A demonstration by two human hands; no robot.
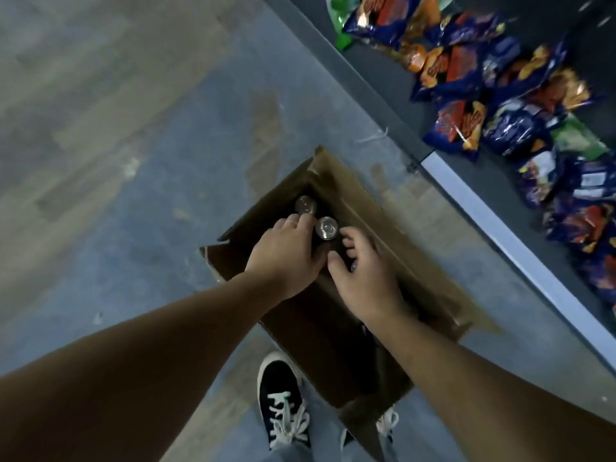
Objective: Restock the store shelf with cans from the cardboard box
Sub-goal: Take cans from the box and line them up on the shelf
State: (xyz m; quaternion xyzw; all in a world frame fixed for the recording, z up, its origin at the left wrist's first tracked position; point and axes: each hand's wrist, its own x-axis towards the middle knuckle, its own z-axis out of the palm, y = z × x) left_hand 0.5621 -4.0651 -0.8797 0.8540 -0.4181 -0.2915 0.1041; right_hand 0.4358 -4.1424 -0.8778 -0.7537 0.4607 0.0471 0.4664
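A scuffed grey-blue floor [133, 195] runs beside a dark low store shelf [376, 71] strewn with blue snack bags [466, 61]. On the floor sits an open brown cardboard box [383, 228]. Inside it the left hand [286, 258] grips a silver-topped dark can [326, 227] — the right hand [363, 275] curls beside it, its hold unclear.

light: dim, cool cast | shadow: cardboard box [383, 228] interior near black | glare: small glints on can lids [327, 227] and snack bags [520, 128] | focus: soft throughout, bags smeared | edges: wide-angle bending
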